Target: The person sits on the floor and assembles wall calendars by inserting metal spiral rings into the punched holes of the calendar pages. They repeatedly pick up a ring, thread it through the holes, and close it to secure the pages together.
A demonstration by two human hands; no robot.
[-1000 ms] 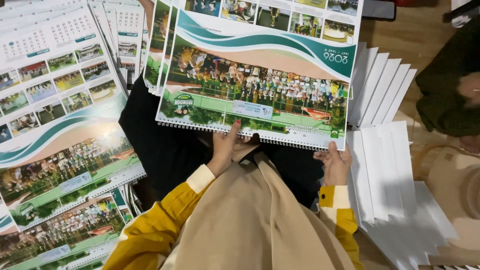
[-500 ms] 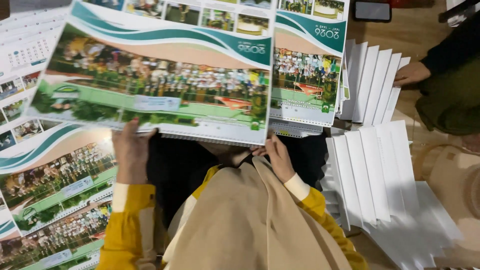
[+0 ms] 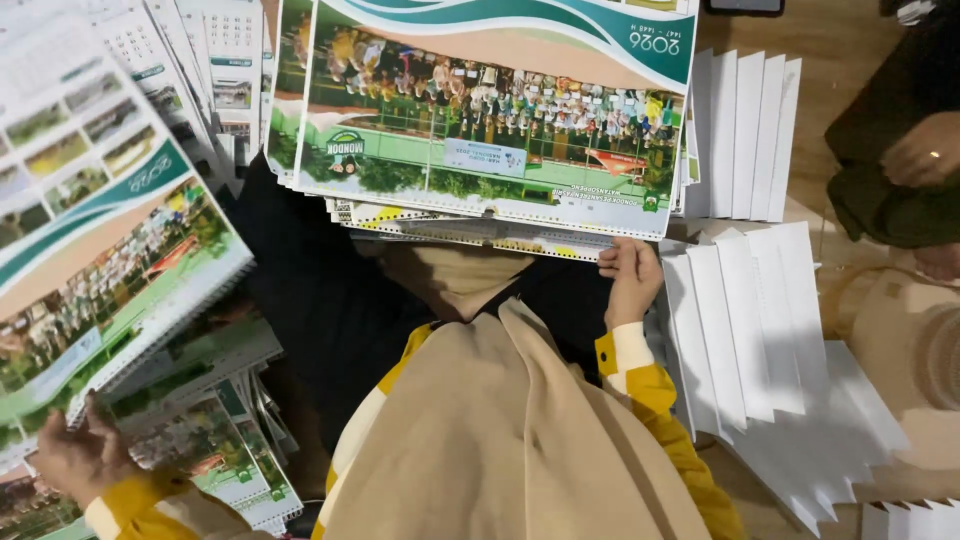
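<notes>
Two hands are engaged: the left hand (image 3: 85,455), nearest, has its fingers closed under the edge of a calendar sheet (image 3: 105,270), holding it tilted over the side stack (image 3: 215,450). Farther off, the right hand (image 3: 632,280) grips the front edge of the centre stack (image 3: 490,130), apparently steadying it square; white sheets (image 3: 760,330) lie fanned beside it.

The left hand (image 3: 85,455) is motion-blurred, its fingertips tucked under the glossy printed calendar sheet (image 3: 95,250), which runs off the left edge. The right hand's (image 3: 632,280) fingertips vanish beneath the stack of spiral-punched calendar pages (image 3: 490,120), cut off at the top. Another person's hand (image 3: 920,150) is cropped at the right edge.
</notes>
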